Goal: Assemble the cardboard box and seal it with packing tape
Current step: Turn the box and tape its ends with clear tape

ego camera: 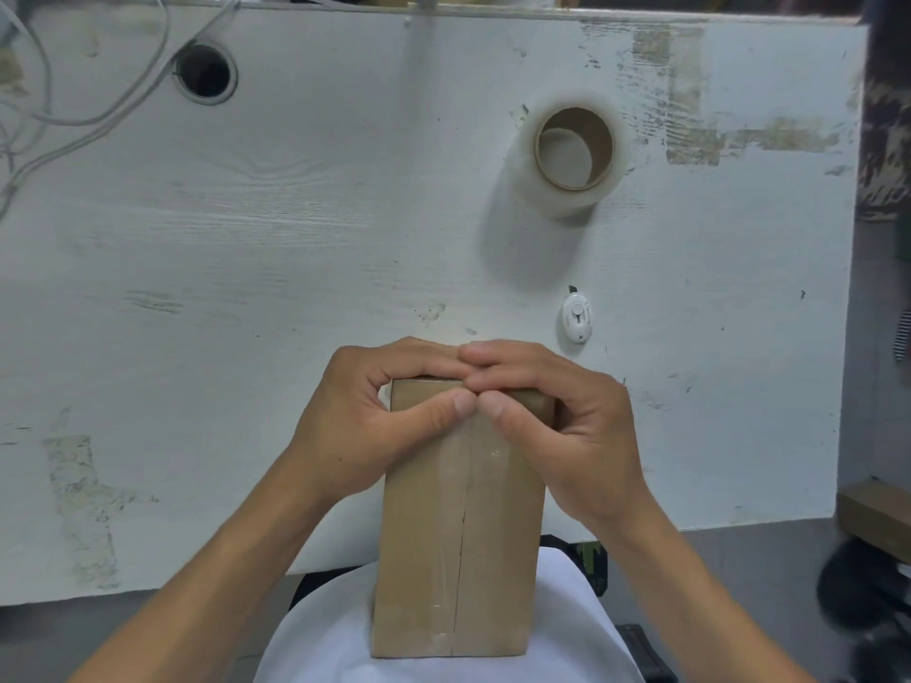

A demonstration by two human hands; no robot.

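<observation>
A closed brown cardboard box lies lengthwise at the table's near edge, reaching over my lap. Clear tape runs along its centre seam. My left hand grips the box's far left corner, fingers curled over the far edge and thumb pressing on the top face. My right hand grips the far right corner the same way, its thumb next to the left thumb at the seam. A roll of clear packing tape with a brown core stands on the table beyond the box, to the right.
The white worn table has a round cable hole at the back left with white cables beside it. A small white cutter lies just past my right hand. Dark objects stand off the right edge.
</observation>
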